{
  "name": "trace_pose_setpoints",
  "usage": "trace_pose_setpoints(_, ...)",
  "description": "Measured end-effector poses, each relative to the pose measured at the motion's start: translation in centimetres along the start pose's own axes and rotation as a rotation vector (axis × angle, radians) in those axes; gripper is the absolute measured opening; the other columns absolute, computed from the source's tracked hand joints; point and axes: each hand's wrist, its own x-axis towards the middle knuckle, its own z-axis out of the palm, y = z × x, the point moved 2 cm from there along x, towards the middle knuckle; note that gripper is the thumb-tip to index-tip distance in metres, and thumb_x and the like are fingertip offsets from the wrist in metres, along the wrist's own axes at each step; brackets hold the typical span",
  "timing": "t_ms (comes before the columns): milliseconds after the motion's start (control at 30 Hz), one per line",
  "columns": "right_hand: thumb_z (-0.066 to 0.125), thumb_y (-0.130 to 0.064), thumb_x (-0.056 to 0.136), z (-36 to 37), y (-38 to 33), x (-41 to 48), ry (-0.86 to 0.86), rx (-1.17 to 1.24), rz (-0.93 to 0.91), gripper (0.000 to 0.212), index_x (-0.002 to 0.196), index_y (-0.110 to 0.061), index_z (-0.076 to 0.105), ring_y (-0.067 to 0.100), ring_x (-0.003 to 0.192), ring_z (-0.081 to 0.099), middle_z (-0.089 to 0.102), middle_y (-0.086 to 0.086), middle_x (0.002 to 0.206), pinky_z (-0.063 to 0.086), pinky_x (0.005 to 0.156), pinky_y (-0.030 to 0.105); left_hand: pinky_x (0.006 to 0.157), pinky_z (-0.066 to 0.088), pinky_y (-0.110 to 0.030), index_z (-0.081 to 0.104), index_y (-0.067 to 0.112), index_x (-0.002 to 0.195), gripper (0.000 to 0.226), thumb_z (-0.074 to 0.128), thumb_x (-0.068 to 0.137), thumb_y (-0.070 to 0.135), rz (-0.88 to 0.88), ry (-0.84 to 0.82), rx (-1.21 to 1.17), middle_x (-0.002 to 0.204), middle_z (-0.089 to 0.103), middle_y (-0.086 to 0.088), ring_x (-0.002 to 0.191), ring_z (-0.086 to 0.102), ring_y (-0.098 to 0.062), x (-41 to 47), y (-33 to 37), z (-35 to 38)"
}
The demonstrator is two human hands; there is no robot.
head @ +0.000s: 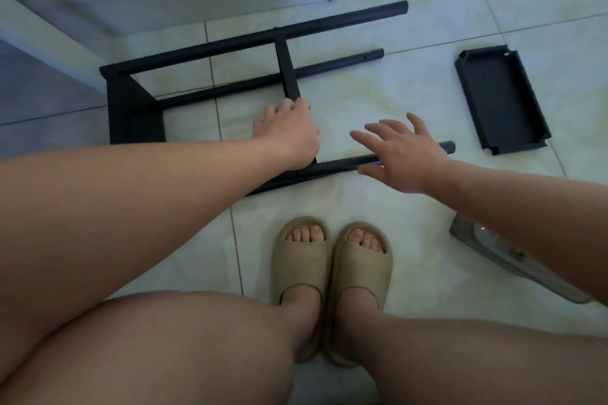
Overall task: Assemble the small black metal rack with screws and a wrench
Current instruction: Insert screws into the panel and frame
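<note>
Though unfinished, black tubular rack [230, 44]

The partly built black metal rack frame [286, 69] lies on its side, far left. Long round tubes run rightward from a flat end panel and are joined by one flat crosspiece, which the left hand [289, 135] grips. A shallow black metal tray [500, 99] lies well apart at far right, open side up.
</note>
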Motion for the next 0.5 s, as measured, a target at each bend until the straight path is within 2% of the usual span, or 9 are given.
trace_pose_setpoints(133,0.03,-0.065,0.1,0.8,2.9,-5.7,-0.011,-0.031,0.077,0.073,0.161,-0.038,0.001,0.027,0.157,0.001,0.005,0.0,0.171,0.001,0.123,0.058,0.111,0.028,-0.049,0.035,0.018,0.148,0.049,0.04,0.103,0.037,0.168,-0.007,0.125,0.155,0.032,-0.008,0.141,0.026,-0.032,-2.0,3.9,-0.6)
trace_pose_setpoints(300,0.026,-0.068,0.099,3.9,7.1,-13.6,-0.071,-0.049,0.217,0.077,0.159,-0.04,-0.013,0.027,0.157,-0.008,-0.01,-0.001,0.171,0.001,0.123,0.059,0.11,0.029,-0.05,0.036,0.019,0.147,0.05,0.04,0.102,0.041,0.376,-0.048,0.27,0.156,0.033,-0.007,0.141,0.027,-0.032,-3.5,10.2,1.5)
trace_pose_setpoints(400,0.03,-0.065,0.099,6.1,9.9,-17.7,-0.102,0.011,0.299,0.076,0.16,-0.039,-0.005,0.026,0.157,0.0,-0.002,0.0,0.171,0.007,0.123,0.057,0.108,0.03,-0.048,0.038,0.02,0.144,0.05,0.04,0.101,0.046,0.469,-0.106,0.301,0.154,0.035,-0.006,0.14,0.028,-0.031,-3.7,13.9,4.0)
trace_pose_setpoints(500,0.035,-0.061,0.101,8.7,12.3,-20.7,-0.128,0.025,0.327,0.068,0.161,-0.036,0.012,0.028,0.152,0.021,0.022,0.003,0.165,0.024,0.118,0.048,0.106,0.032,-0.048,0.035,0.02,0.146,0.053,0.041,0.101,0.047,0.541,-0.226,0.308,0.153,0.037,-0.007,0.139,0.031,-0.032,-3.9,17.1,7.3)
